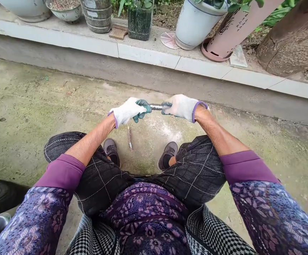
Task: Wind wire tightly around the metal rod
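Both my hands wear white gloves with green fingertips and purple cuffs. My left hand (pixel 129 111) and my right hand (pixel 182 106) are each closed round one end of a short silvery metal rod (pixel 157 106), held level above my knees. Only the middle of the rod shows between the gloves. On the concrete ground below it, between my two grey shoes, lies a small brownish stick (pixel 130 139).
A raised tiled ledge (pixel 146 55) runs across the back with several pots: a white bucket (pixel 195 23), a dark planter (pixel 140 22), a metal pail (pixel 97 14), a tilted pink tube (pixel 236 30). A black tyre (pixel 0 198) sits at the lower left.
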